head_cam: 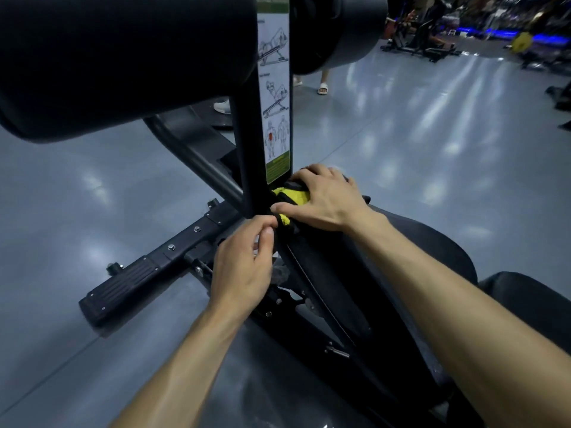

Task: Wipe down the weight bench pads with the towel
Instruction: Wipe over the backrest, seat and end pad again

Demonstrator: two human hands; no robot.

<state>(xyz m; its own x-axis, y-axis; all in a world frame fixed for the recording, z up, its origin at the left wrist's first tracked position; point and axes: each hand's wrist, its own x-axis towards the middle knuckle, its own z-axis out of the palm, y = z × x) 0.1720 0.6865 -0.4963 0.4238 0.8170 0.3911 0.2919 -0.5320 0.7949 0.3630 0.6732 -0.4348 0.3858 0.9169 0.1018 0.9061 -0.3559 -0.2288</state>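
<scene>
A yellow and black towel lies bunched on the narrow front end of the black bench seat pad, right against the black upright post. My right hand lies on top of the towel with fingers curved over it, pressing it onto the pad. My left hand is at the pad's left edge and pinches a corner of the towel between thumb and fingers. Two black roller pads hang overhead from the post.
An instruction sticker runs down the post. The bench's black floor foot sticks out to the left on the grey floor. A person's feet in white slippers stand beyond the post. Other gym machines fill the far right.
</scene>
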